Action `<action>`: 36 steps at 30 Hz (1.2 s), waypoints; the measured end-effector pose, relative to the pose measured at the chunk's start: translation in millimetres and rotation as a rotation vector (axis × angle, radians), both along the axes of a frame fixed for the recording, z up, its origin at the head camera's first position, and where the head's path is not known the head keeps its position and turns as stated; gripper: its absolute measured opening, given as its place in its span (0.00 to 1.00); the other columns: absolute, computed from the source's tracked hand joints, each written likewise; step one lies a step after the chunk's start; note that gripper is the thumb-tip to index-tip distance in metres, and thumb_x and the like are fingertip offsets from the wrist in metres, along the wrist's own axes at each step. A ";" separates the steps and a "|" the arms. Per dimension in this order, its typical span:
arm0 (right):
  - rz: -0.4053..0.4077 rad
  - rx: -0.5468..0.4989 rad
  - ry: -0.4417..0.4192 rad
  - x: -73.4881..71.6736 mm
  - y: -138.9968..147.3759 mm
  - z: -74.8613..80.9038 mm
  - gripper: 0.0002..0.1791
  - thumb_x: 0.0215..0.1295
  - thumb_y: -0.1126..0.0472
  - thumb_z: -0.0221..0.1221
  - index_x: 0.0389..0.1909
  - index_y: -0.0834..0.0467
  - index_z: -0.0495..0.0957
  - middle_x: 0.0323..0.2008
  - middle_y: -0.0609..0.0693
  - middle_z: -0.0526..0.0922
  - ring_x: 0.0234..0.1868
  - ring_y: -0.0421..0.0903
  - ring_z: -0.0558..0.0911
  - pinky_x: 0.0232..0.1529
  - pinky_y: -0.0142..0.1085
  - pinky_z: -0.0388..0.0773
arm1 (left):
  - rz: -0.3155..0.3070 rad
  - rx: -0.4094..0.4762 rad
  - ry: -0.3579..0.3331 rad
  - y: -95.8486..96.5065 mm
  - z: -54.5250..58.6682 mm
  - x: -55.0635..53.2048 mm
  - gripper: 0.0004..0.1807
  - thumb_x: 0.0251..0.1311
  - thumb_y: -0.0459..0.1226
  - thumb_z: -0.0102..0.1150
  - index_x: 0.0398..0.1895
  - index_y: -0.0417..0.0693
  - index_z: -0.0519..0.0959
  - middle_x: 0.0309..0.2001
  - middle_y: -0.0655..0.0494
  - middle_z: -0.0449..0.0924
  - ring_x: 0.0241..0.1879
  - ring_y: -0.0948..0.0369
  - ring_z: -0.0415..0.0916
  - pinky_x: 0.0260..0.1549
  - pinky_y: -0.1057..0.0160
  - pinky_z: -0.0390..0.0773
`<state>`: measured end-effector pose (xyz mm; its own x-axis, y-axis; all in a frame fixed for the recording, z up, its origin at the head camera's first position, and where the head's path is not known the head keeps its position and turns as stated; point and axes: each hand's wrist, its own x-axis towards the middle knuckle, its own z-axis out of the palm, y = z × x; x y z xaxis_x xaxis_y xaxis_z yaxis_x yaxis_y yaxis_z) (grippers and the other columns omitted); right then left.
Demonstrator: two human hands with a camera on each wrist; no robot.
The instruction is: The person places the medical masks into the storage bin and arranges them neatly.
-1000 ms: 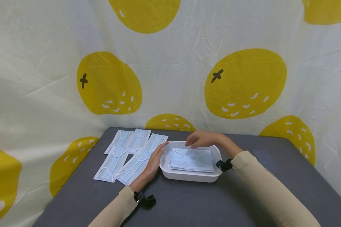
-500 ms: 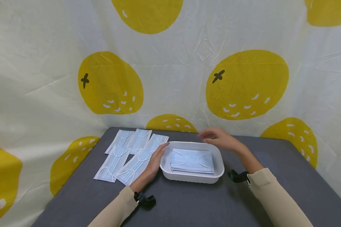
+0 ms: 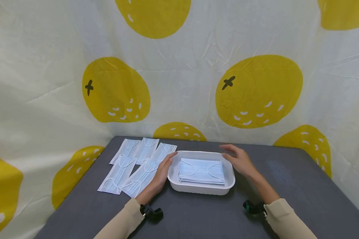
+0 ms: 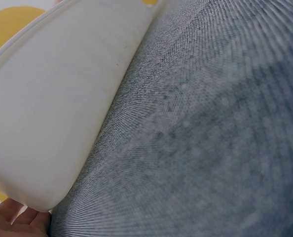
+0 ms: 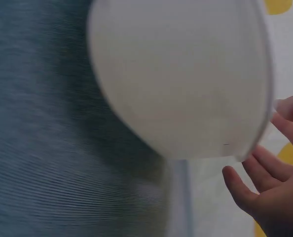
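Note:
A white plastic tub [image 3: 201,190] stands on the table, with a stack of light blue face masks [image 3: 201,172] lying flat inside it. My left hand [image 3: 162,172] rests along the tub's left side, its fingers extended toward the far left corner. In the left wrist view, the fingers [image 4: 19,220] of that hand lie against the tub's wall [image 4: 53,103]. At the far right corner, my right hand [image 3: 240,161] has its fingers spread and holds nothing. In the right wrist view, its fingers [image 5: 265,168] are close to the tub's rim; whether they touch cannot be told.
Several more face masks [image 3: 143,166] lie spread and overlapping on the dark grey table [image 3: 194,215], left of my left hand. Behind the table hangs a white curtain [image 3: 182,86] printed with yellow fruit. Each wrist wears a black camera.
My right hand has moved from above the tub's far edge rightward, then down beside its far right corner, with its fingers spreading. The left hand stays at the tub's left side.

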<state>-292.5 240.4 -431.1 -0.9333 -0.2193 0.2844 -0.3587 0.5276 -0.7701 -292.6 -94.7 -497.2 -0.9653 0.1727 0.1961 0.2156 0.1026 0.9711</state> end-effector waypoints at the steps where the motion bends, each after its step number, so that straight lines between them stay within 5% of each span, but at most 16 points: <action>1: -0.004 -0.022 -0.009 0.7 -0.4 -2.8 0.22 0.78 0.59 0.57 0.68 0.62 0.74 0.67 0.64 0.77 0.70 0.64 0.75 0.68 0.61 0.73 | -0.003 0.002 0.000 -0.2 0.0 0.2 0.25 0.84 0.43 0.34 0.77 0.50 0.67 0.79 0.48 0.63 0.82 0.48 0.52 0.81 0.40 0.46; 10: 0.004 -0.122 -0.124 1.0 -5.5 -15.9 0.23 0.79 0.57 0.54 0.69 0.61 0.74 0.65 0.63 0.79 0.64 0.58 0.78 0.65 0.48 0.76 | 0.005 -0.015 -0.005 -1.8 0.8 0.7 0.25 0.84 0.44 0.34 0.77 0.52 0.67 0.79 0.50 0.63 0.82 0.48 0.52 0.81 0.40 0.46; 19: 0.034 -0.262 -0.289 -8.2 -8.0 -22.3 0.24 0.81 0.55 0.51 0.72 0.60 0.72 0.72 0.61 0.73 0.73 0.59 0.69 0.76 0.60 0.61 | -0.002 -0.010 -0.006 -2.8 0.5 0.7 0.25 0.84 0.43 0.34 0.77 0.52 0.67 0.79 0.50 0.62 0.82 0.48 0.51 0.81 0.39 0.46; 36: 0.130 -0.373 -0.411 -33.4 -8.7 -41.3 0.24 0.82 0.62 0.44 0.73 0.58 0.72 0.76 0.57 0.69 0.74 0.53 0.69 0.74 0.50 0.66 | -0.008 -0.016 -0.003 -1.8 -0.1 0.1 0.25 0.84 0.43 0.33 0.77 0.52 0.67 0.79 0.50 0.63 0.82 0.49 0.52 0.81 0.40 0.47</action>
